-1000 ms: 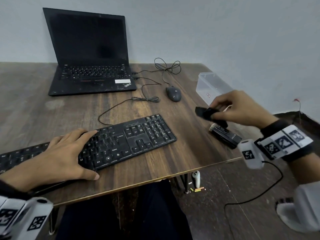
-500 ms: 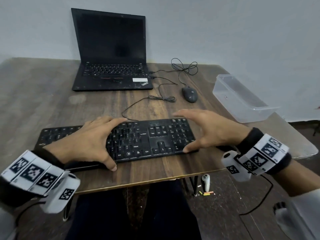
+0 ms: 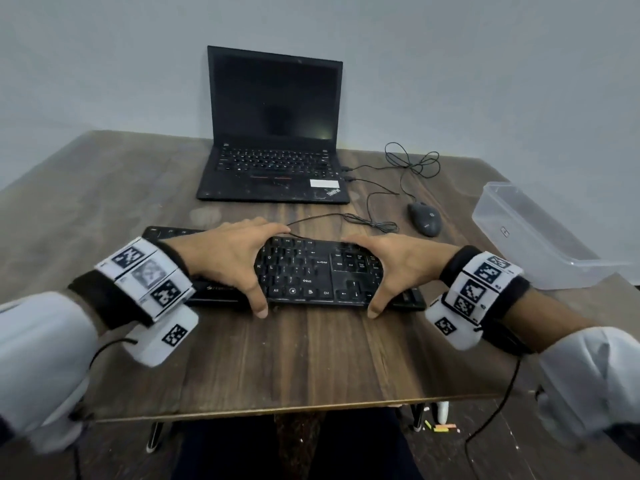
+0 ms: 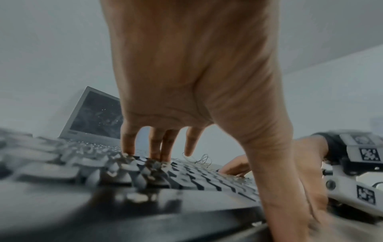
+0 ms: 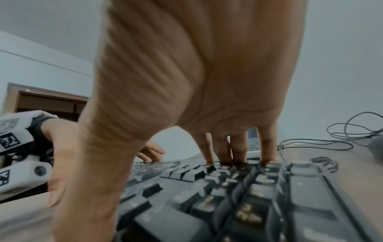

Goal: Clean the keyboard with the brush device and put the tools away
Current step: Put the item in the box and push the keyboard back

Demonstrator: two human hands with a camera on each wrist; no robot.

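Observation:
The black keyboard lies flat on the wooden table, square to me. My left hand grips its middle-left part, thumb on the front edge and fingers arched over to the back row. My right hand grips the number-pad end the same way. In the left wrist view my left hand has fingertips down on the far keys of the keyboard. The right wrist view shows the same for my right hand on the keyboard. No brush device is in sight.
An open black laptop stands at the back of the table. A wired mouse and loose cables lie behind the keyboard to the right. A clear plastic box sits at the right edge.
A second ago my right hand held the black brush device near the clear box. It has let go and come to the keyboard, which now lies straight before me, gripped by both hands.

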